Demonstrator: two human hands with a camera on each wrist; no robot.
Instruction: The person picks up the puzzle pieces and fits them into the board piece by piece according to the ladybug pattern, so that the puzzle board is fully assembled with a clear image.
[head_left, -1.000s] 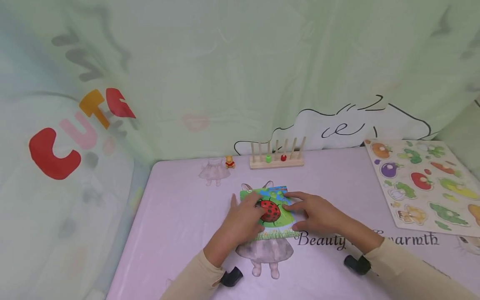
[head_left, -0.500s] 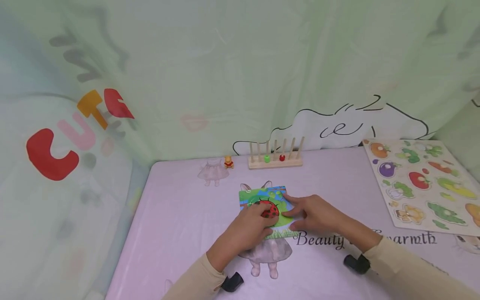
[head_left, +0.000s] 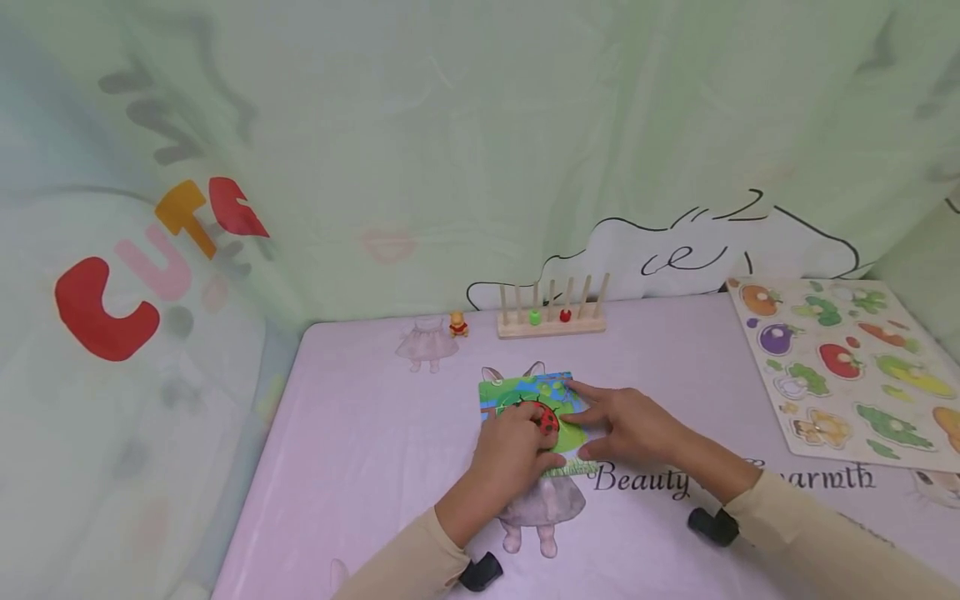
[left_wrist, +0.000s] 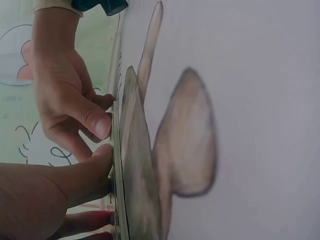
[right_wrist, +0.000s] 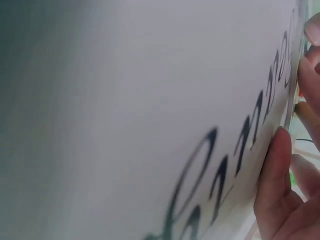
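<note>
A thin square ladybug picture board, apparently a jigsaw puzzle, lies flat on the table. It is green and blue, with a red ladybug at its middle. My left hand covers its lower left part and presses fingertips onto the ladybug. My right hand rests at the right edge, fingers spread on the surface and thumb near the lower right corner. In the left wrist view the board shows edge-on, with both hands' fingers on top. The right wrist view shows right fingers at the board's edge. Seams under the left hand are hidden.
Behind the board stands a wooden peg rack with a green and a red bead. A small bear figure is left of it. A vegetable puzzle board lies at the right. A printed cloth covers the table; curtains hang behind.
My left hand has shifted right over the ladybug, its fingers drawn in more, uncovering the board's upper left. The right hand stays nearly still, its fingers moving slightly. The board keeps its place.
</note>
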